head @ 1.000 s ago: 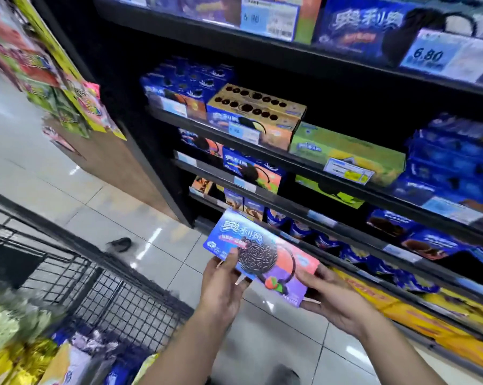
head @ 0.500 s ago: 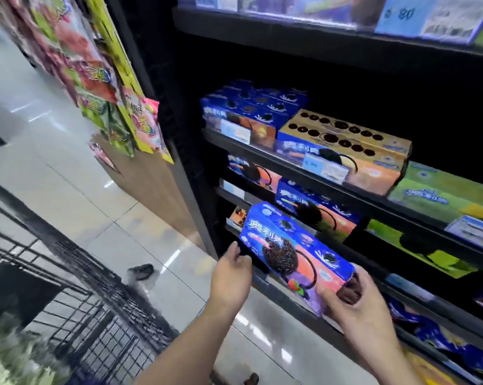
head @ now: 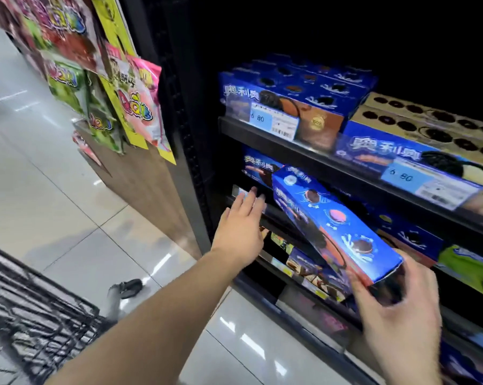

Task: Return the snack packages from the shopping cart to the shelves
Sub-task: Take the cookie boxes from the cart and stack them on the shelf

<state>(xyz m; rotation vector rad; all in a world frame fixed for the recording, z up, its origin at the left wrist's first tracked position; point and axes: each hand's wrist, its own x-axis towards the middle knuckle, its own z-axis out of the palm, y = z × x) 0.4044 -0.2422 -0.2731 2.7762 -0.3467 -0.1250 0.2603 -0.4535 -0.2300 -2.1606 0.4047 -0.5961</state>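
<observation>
Right hand [head: 396, 315] has fingers curled round the near end of the blue cookie box [head: 332, 220]. Box is tilted, far end poking in above the shelf lip [head: 279, 222]. Left hand [head: 243, 232] has fingers straight, slightly apart, at the lip just beside the box.

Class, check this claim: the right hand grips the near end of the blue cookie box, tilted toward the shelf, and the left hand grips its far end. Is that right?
Not quite. The head view shows the left hand off the blue cookie box, fingers straight, reaching toward the shelf edge. The right hand does grip the near end.
</observation>
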